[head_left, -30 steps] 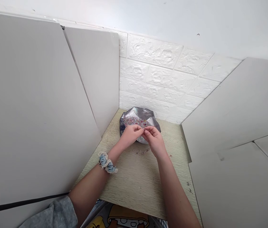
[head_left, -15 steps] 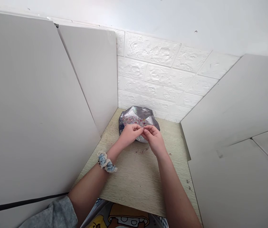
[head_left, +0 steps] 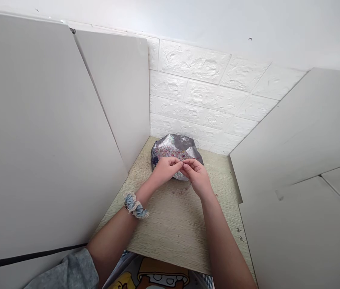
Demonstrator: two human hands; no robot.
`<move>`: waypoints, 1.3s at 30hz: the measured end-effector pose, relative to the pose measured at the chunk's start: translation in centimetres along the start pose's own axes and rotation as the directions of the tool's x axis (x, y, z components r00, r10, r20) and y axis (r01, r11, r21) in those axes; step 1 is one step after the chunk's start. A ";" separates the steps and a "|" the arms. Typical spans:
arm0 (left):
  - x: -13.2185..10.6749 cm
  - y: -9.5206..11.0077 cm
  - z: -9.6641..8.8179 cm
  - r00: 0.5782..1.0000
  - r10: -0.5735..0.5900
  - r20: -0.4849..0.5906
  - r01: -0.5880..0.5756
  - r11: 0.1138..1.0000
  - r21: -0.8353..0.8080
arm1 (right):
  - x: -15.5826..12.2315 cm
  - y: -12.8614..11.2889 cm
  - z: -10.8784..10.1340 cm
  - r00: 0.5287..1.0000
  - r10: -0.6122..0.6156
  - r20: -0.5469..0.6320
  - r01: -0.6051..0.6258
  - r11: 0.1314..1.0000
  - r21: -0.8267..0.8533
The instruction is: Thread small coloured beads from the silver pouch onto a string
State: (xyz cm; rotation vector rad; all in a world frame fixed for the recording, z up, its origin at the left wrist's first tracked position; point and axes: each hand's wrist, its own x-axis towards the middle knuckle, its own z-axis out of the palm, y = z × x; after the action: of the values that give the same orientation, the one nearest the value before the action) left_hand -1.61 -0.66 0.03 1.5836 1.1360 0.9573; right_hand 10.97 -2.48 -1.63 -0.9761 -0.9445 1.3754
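Observation:
My left hand (head_left: 166, 170) is closed in a pinch, its thumb and fingertips meeting those of my right hand (head_left: 197, 174). What the left fingertips pinch is too small to make out. A thin string of beads (head_left: 182, 191) trails from beneath my right hand onto the table; its upper end is hidden by the fingers. Just behind both hands sits a silvery grey bag (head_left: 173, 141), opened out. Many small mixed beads (head_left: 170, 152), in pink, red, clear and white, lie in it, partly covered by my hands.
The wooden tabletop (head_left: 166, 224) is narrow, with a white panel (head_left: 115, 92) on the left and another panel (head_left: 293, 132) on the right. A white brick-patterned wall (head_left: 206, 100) closes the back. Small metal bits (head_left: 238, 230) lie by the right edge.
My hands stay together in nearly the same spot. The string of beads has shifted slightly below my right hand, and the whole view has moved a touch.

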 end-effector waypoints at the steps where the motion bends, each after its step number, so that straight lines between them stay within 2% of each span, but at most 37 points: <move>1: 0.0 0.0 0.0 1.000 0.001 -0.001 -0.001 1.000 -0.002 | 0.0 0.0 0.0 1.000 0.001 0.000 -0.001 1.000 0.002; 15: 0.0 0.0 0.1 1.000 -0.001 -0.002 0.001 1.000 0.016 | 0.1 0.1 -0.1 1.000 -0.008 0.019 0.008 0.999 0.033; 26: 0.1 -0.4 -0.2 1.000 -0.018 0.014 0.017 0.996 0.084 | -0.1 -0.3 -0.3 0.999 -0.052 0.015 0.054 0.983 -0.178; 30: 0.1 -0.3 -0.3 0.999 -0.007 0.037 0.004 0.995 0.096 | 0.1 -0.2 -0.7 0.993 -0.121 -0.007 0.115 0.953 -0.280; 33: 0.0 -0.2 -0.2 0.999 0.012 0.032 -0.015 0.997 0.075 | 0.2 -0.1 -0.9 0.976 -0.219 0.000 0.207 0.921 -0.330; 36: 0.0 -0.1 -0.1 1.000 0.004 0.030 -0.005 1.000 0.015 | 0.1 -0.4 -0.7 0.942 -0.334 0.035 0.312 0.833 -0.456; 39: -0.1 0.0 0.0 1.000 0.003 0.026 -0.002 0.999 -0.049 | -0.1 -0.7 -0.4 0.917 -0.394 0.057 0.359 0.756 -0.547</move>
State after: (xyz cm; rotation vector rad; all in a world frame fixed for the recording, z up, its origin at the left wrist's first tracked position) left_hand -1.60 -0.76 0.06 1.5541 1.0848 0.9562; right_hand 11.60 -2.60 -1.05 -1.1597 -1.4475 0.7274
